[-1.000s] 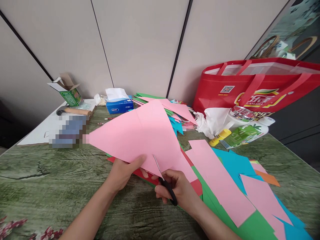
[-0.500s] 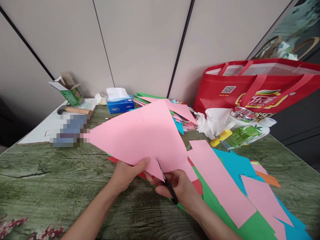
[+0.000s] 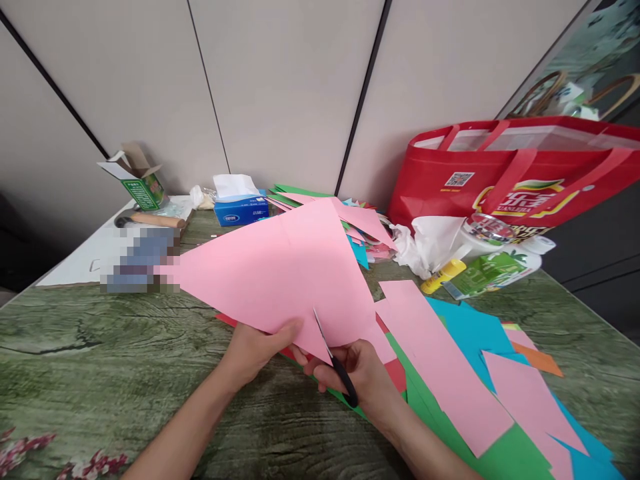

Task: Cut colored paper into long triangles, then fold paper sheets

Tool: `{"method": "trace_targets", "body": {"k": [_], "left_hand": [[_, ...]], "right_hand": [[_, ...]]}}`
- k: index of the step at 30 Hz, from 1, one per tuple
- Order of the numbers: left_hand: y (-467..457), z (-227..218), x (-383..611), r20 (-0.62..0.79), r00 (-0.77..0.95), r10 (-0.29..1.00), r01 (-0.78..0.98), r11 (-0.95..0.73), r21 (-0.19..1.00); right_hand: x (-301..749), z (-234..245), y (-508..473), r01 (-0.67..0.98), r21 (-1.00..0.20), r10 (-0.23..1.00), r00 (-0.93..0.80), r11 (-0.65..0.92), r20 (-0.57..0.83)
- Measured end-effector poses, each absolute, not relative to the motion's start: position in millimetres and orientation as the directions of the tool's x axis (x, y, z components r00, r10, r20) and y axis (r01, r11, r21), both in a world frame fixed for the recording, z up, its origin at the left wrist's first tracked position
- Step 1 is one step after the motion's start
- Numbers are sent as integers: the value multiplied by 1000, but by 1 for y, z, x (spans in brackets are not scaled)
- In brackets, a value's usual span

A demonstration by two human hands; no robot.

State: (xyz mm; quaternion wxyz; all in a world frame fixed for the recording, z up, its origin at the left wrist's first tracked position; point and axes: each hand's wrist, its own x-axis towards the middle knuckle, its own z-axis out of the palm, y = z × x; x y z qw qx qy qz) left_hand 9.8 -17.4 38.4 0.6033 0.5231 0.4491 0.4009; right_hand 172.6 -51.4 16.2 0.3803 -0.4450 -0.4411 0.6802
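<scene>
A large pink sheet of paper (image 3: 290,267) is held up above the table, its pointed corner toward the left. My left hand (image 3: 257,347) pinches its lower edge, thumb on top and fingers underneath. My right hand (image 3: 363,377) grips black-handled scissors (image 3: 343,381) at the sheet's lower edge, near the left fingertips. One blade lies over the pink surface, pointing up and away from me; the other blade is hidden beneath the paper. Under the sheet, the edges of red paper (image 3: 395,377) and green paper (image 3: 505,453) show.
Pink strips (image 3: 440,360) and blue paper (image 3: 470,330) lie at the right. Behind stand a blue tissue box (image 3: 241,211), a green carton (image 3: 143,190) and a red bag (image 3: 450,193). A yellow glue stick (image 3: 443,276) lies beside a green-labelled bottle (image 3: 493,272). A wooden-handled tool (image 3: 157,220) rests at the left.
The scissors and my right hand have shifted very slightly to the right. My left thumb has slid a little along the paper; the sheet stays nearly in place.
</scene>
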Motion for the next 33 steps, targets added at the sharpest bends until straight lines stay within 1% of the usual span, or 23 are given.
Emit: {"method": "trace_targets", "body": {"k": [8,17,19,21,23,25,27,29,31,33], "left_hand": [[-18,38,11,-145,278,950,-84,174,981],[-18,38,13,-164,273,948,-143,209,967],[-19,37,13,-167,257,952,-140,207,968],[-18,35,12,-161,248,955,-111,193,975],[-16,33,8,-143,214,966,-68,160,985],[-12,32,2,-103,130,986,-33,108,994],[-8,33,-3,-51,34,998,-24,52,998],[-4,36,-7,-22,-2,1000,-43,22,999],[-3,40,-8,-45,48,998,-84,49,995],[-3,44,-7,-101,139,985,-126,118,985]], "right_hand": [[173,11,-53,-106,-927,897,-313,-359,-312],[173,12,-52,-70,-933,896,-313,-353,-315],[173,11,-52,-69,-934,896,-316,-351,-313],[174,10,-52,-108,-929,893,-333,-355,-303],[174,9,-53,-166,-916,886,-366,-364,-285],[174,9,-53,-194,-904,865,-420,-381,-275],[175,9,-54,-205,-895,837,-482,-396,-260],[176,10,-54,-235,-890,828,-512,-391,-228],[177,12,-53,-275,-889,841,-508,-366,-188],[178,13,-53,-290,-891,840,-517,-350,-161]]}}
